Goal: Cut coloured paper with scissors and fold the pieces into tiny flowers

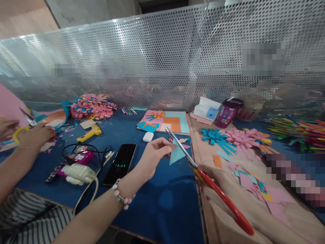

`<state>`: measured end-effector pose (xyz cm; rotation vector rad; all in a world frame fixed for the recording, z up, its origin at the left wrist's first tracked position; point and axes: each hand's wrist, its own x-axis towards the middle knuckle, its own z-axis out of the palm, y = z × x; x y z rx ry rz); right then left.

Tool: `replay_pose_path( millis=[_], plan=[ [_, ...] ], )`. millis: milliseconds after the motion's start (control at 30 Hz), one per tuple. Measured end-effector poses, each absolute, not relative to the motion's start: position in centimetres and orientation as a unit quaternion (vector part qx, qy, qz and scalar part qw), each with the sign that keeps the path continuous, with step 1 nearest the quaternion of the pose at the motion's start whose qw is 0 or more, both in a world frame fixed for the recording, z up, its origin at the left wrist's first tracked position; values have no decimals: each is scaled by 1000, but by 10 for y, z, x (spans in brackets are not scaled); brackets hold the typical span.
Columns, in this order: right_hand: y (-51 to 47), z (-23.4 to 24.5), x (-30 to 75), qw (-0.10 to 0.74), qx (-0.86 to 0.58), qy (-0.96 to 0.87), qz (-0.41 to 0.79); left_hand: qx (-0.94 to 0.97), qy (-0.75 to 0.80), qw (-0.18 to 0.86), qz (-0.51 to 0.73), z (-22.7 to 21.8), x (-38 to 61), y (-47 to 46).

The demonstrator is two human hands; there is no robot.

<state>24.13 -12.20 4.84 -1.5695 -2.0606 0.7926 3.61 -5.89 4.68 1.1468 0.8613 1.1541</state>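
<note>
My left hand point(152, 156), a pink bead bracelet on its wrist, pinches a small light-blue paper piece point(177, 154) above the blue table mat point(162, 196). My right hand point(220, 181) grips red-handled scissors point(203, 174). Their open steel blades point up and to the left and straddle the top edge of the blue piece, right beside my left fingertips. Part of my right hand's fingers is hidden behind the red handle.
A black phone point(120, 163), yellow glue gun point(89, 133), white case point(148, 136) and cabled devices lie left. Paper flowers point(91, 105), coloured sheets point(167, 122), a tissue box point(207, 108) and purple jar point(227, 113) stand before a perforated screen. A co-worker's hand point(35, 135) works at far left.
</note>
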Motion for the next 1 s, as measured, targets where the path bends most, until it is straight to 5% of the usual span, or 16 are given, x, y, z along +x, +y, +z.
replay_pose_path(
  millis=[1000],
  plan=[
    [-121, 43, 240, 226, -561, -716, 349, 508, 385, 595, 490, 46, 37, -59]
  ],
)
